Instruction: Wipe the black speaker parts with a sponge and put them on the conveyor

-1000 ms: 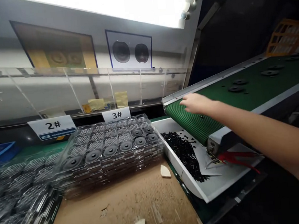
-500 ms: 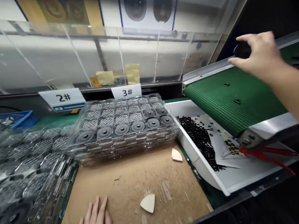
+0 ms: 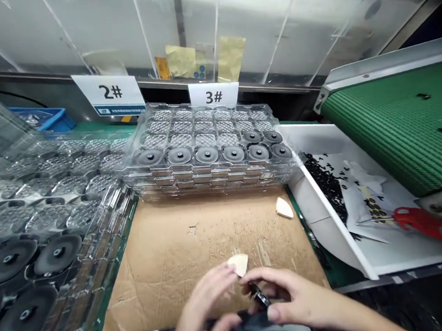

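My right hand (image 3: 288, 295) grips a small black part (image 3: 259, 296) at the near edge of the cardboard, seen nearly edge-on. Its outline is partly covered by the fingers. To its left, my left hand (image 3: 207, 304) has its fingers stretched out and the thumb apart, holding nothing. The left fingertips overlap a cream wedge-shaped piece (image 3: 240, 263) lying on the cardboard (image 3: 166, 251); whether they touch it I cannot tell. A second cream wedge (image 3: 284, 208) rests near the cardboard's right edge.
Stacked clear trays (image 3: 210, 174) with black round parts stand behind the cardboard. More clear trays (image 3: 101, 246) fill the left side. At right, a white bin (image 3: 326, 233) holds small black pieces and red-handled pliers (image 3: 420, 221), beneath a green conveyor belt (image 3: 396, 116).
My right hand has come down from above the conveyor to the cardboard's near edge with the black part. My left hand has lifted and moved right toward it. The view has tilted down.
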A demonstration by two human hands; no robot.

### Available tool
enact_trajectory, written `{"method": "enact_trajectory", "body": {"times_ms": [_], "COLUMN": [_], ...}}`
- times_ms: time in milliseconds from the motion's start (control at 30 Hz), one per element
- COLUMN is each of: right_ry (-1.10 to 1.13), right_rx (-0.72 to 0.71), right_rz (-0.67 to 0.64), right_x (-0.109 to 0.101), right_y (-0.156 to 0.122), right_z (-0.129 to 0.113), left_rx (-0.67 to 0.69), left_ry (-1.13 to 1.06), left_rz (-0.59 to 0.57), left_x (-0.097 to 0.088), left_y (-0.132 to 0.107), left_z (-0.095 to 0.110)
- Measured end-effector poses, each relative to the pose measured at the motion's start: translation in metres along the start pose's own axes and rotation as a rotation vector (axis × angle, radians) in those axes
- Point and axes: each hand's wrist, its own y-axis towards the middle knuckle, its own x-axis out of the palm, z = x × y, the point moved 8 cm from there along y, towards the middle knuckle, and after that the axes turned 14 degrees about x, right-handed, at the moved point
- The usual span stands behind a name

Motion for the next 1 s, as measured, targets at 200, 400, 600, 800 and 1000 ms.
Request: {"method": "enact_trajectory", "body": {"times_ms": [200, 400, 600, 800, 1000], "right_ry": [0.72, 0.961, 0.347, -0.398, -0.483], "right_rx": [0.047, 0.216, 0.113, -0.045, -0.296], "right_rz": [0.058, 0.289, 0.381, 0.918, 0.822], "right_x": [0.018, 0.017, -0.001, -0.031, -0.01], "right_y": [0.024, 0.023, 0.02, 0.029, 0.054], "right_z": [0.057, 0.105, 0.076, 0.048, 0.05], "left_rx": [0.312, 0.351, 0.025, -0.807, -0.923], "left_ry": [0.094, 0.173, -0.094, -1.009, -1.287], "left_rz": [-0.2, -0.344, -0.224, 0.459, 0.766], "left_x": [0.034, 0.044, 0.036, 0.023, 0.017], "left_y": [0.024, 0.041, 0.026, -0.02, -0.03], "left_z": [0.036, 0.042, 0.019, -0.027, -0.026]}}
